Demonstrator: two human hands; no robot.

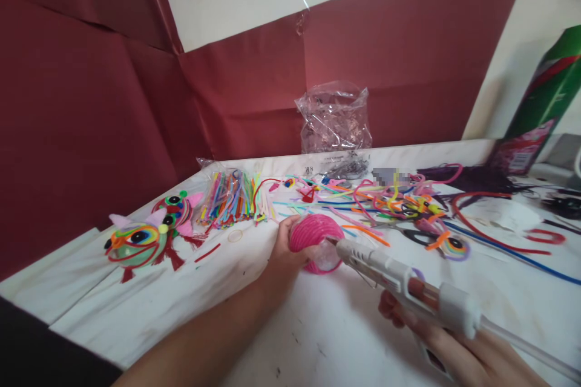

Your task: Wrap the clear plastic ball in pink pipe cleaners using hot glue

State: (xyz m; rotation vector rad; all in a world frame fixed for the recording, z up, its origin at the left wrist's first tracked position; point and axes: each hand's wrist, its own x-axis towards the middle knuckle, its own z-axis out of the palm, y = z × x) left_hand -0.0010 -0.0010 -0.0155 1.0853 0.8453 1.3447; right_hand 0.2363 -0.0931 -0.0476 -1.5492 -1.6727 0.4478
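Observation:
My left hand [285, 254] is closed around a clear ball partly wrapped in pink pipe cleaner [315, 237], resting on the white table [318, 326]. My right hand [454, 347] grips a white hot glue gun [408, 281] with a glue stick poking out of its back. The gun's nozzle touches the ball's right side, just below the pink wrap.
Two finished colourful fish-like balls [152, 233] lie at the left. A bag of short pipe cleaners [229, 196] lies behind the ball. Loose pipe cleaners [408, 202] and scissors [420, 233] spread to the right. A clear plastic bag [334, 118] and a green box [544, 103] stand at the back.

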